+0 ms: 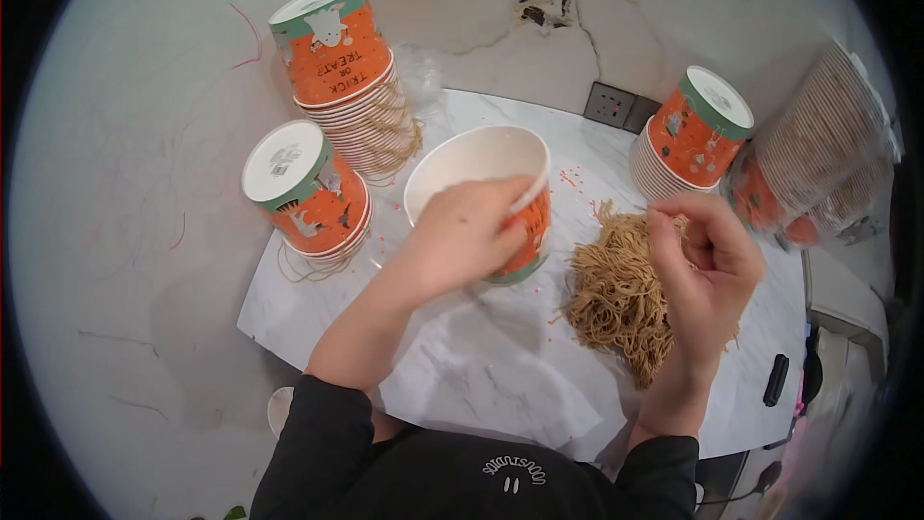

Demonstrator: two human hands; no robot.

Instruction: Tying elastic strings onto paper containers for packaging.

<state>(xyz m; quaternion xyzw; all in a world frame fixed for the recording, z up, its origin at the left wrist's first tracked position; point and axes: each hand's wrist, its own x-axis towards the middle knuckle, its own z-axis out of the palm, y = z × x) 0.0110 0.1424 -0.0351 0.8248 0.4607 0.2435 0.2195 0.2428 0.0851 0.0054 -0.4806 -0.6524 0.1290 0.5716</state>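
An orange and green paper bucket (474,154) with a white inside stands in the middle of the table, its open mouth up and tilted toward me. My left hand (464,231) is closed on its right rim, fingers over the edge, slightly blurred. To the right of the bucket lies a tangled heap of tan strings (616,303). Just above that heap, my right hand (710,260) is raised with thumb and index finger pinched together. Whatever sits in the pinch is too small to make out.
Upside-down bucket stacks stand at left (306,188), far left (342,53) with strings hanging from it, and far right (698,125). Bagged buckets (823,135) lean beyond the right edge. A black object (776,380) lies at the table's right. Wall sockets (610,104) sit behind.
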